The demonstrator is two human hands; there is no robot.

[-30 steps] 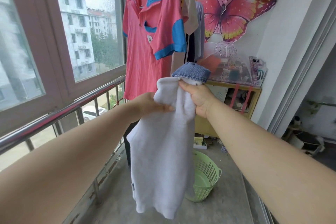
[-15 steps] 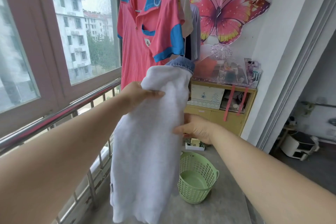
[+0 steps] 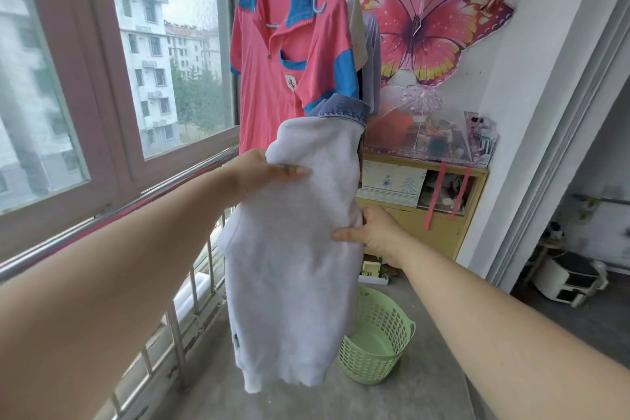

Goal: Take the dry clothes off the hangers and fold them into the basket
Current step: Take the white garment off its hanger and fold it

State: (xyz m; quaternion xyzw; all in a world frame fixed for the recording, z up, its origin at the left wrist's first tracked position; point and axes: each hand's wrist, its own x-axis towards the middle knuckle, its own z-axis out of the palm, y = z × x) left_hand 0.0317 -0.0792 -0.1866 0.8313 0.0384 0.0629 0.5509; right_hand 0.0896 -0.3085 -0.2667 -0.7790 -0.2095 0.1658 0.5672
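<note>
Soft grey fleece fills the middle of the head view: we hold the grey garment [image 3: 293, 249] up in the air, off its hanger, its denim-blue collar [image 3: 344, 111] at the top. Our left hand [image 3: 262, 174] is clenched on its upper left edge, and our right hand [image 3: 375, 235] pinches its right edge lower down. It looks light, limp and not slippery, so we judge the side seams the best hold for folding. The green basket [image 3: 375, 348] stands on the floor at lower centre, seemingly empty. The pink polo shirt [image 3: 289, 78] hangs close behind, the metal railing [image 3: 136, 208] crowds the left, and open floor lies to the right.
</note>
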